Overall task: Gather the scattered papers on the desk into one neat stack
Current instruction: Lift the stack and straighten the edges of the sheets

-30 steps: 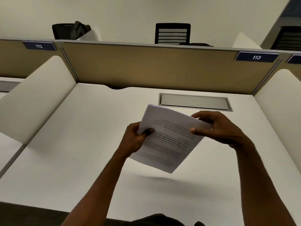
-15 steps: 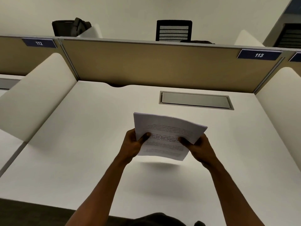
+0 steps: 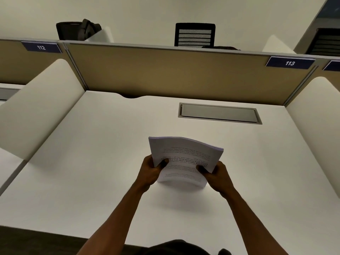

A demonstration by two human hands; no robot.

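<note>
A stack of white printed papers (image 3: pixel 185 155) stands on its lower edge on the white desk (image 3: pixel 92 162), leaning back towards the partition, its sheets bowed slightly. My left hand (image 3: pixel 150 172) grips the stack's left side, thumb on the front page. My right hand (image 3: pixel 215 174) grips its right side the same way. The printed text on the top page faces me upside down. No loose sheets lie elsewhere on the desk.
A grey cable hatch (image 3: pixel 219 113) is set into the desk behind the stack. A tan partition (image 3: pixel 165 74) closes the back, with white side dividers at left (image 3: pixel 36 109) and right (image 3: pixel 320 116). Black chairs (image 3: pixel 195 34) stand beyond it.
My right hand dropped from the stack's top corner to its right side. The tilted papers were squared up and lowered until their bottom edge met the desk.
</note>
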